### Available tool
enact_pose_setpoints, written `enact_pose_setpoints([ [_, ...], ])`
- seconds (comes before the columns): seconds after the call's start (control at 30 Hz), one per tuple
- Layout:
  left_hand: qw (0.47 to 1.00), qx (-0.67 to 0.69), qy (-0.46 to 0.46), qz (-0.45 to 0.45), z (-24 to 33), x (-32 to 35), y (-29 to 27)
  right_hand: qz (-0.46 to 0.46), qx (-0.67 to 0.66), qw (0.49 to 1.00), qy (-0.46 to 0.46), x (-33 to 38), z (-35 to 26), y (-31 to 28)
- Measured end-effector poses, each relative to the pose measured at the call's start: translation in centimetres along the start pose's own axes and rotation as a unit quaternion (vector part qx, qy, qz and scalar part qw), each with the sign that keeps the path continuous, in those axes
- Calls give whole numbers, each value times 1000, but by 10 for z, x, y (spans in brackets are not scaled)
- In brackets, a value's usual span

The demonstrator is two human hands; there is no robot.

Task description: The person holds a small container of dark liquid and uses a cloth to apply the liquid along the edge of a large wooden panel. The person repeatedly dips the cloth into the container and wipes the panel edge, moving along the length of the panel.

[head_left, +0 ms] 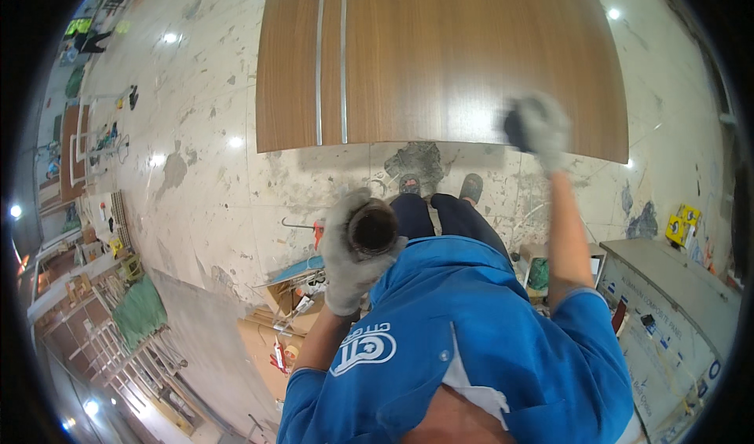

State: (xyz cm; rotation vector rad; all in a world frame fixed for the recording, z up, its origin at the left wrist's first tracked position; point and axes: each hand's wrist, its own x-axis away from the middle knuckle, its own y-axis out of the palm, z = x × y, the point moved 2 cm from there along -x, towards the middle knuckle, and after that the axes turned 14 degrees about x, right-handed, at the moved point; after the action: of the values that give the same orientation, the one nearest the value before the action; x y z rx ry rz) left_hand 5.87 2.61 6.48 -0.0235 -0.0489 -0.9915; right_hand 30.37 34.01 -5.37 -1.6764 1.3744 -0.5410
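Observation:
My left hand (349,247), in a grey work glove, is closed around a dark round can or tube (372,229) whose open end faces up, held in front of my chest. My right hand (542,128), also gloved, is stretched out to the front edge of a large brown wooden panel (440,51) and grips a small dark object (514,127); the hand is blurred. The panel has two thin light strips (331,59) running along its left part. My blue shirt fills the lower middle, and my feet stand just below the panel's edge.
The pale marble floor (204,161) is stained with dark patches. A grey box or cabinet (675,302) stands at the right, with yellow packages (682,225) beyond it. Cardboard, tools and scraps (290,302) lie at my left, with racks and green sheeting (137,312) farther left.

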Motion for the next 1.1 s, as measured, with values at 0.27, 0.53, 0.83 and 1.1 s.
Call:
enact_pose_setpoints([
  [0.27, 994, -24, 40, -102, -8, -15, 40, 99, 122, 975, 160, 4, 164, -151],
  [0.53, 999, -18, 28, -40, -5, 8, 25, -57, -157, 983, -80, 7, -110, 73],
  [0.83, 999, -15, 22, 41, -4, 29, -26, -377, -317, 813, -310, 153, -269, 120],
  [1.1, 999, -32, 19, -3, -4, 12, -56, -206, -167, 961, -81, 76, -182, 30],
])
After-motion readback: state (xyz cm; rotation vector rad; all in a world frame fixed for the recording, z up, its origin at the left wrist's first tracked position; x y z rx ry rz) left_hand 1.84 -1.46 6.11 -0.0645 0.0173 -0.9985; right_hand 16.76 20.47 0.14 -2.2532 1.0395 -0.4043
